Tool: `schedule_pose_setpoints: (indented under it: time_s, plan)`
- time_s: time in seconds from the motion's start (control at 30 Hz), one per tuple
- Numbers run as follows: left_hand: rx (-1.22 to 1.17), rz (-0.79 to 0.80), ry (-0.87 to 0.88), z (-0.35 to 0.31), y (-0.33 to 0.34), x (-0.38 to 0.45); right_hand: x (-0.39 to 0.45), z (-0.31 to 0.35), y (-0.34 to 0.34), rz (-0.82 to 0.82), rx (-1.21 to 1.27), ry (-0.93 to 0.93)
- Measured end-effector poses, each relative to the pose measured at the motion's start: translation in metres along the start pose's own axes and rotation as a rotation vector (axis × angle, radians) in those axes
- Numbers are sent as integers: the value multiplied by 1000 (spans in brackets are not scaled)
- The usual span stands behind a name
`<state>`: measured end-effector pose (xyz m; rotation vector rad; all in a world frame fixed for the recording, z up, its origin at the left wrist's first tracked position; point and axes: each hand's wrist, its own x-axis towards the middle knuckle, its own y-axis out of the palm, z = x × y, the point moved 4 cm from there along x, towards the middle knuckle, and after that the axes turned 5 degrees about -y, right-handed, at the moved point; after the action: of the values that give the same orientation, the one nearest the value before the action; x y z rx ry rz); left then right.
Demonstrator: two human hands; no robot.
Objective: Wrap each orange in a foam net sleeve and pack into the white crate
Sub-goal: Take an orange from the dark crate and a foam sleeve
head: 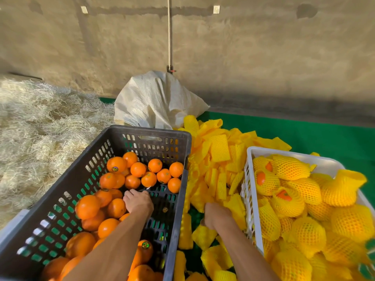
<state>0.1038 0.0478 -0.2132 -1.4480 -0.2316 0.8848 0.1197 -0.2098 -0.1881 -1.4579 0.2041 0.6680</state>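
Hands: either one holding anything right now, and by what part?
Cannot tell for either. The left hand reaches into the dark crate among the oranges, fingers hidden. The right hand is down in the sleeve pile, fingers buried.

I was looking at a fruit packing spot, rough and makeshift, more shed than shop. A bare, stained wall [243,57] stood behind, with a rope [170,31] hanging down it. Straw [40,122] lay heaped on the left, and a green mat [314,134] covered the floor. A dark crate [150,132] held loose oranges [138,169], a pile of yellow foam sleeves [219,151] sat beside it, and a white crate [294,154] held netted fruit. A woven sack [156,98] slumped against the wall.
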Motion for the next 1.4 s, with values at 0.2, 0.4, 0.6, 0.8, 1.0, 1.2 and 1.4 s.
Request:
schedule_pose_setpoints:
  time_s: [0.2, 0.4, 0.6, 0.8, 1.0, 1.2, 1.4]
  plan:
    - [-418, -58, 103, -28, -53, -15, -12, -2, -42, -468, 317, -69]
    - [-1190, -413, 418, -48, -125, -61, -23, -18, -65, -837, 878, -96]
    - [-1886, -34, 785, -84, -156, -122, -40, -29, -82, -1010, 1373, -139]
    - [-2236, 866, 596, -113, -136, -147, -60, -30, -92, -1092, 1608, -271]
    - [-2245, 1039, 485, -107, -130, -138, -59, -19, -93, -837, 1658, -539]
    - [-2437, 1336, 422, -105, -132, -129, -64, -14, -103, -692, 1574, -753]
    - [-2412, 1401, 367, -108, -127, -126, -66, -14, -104, -733, 1568, -714]
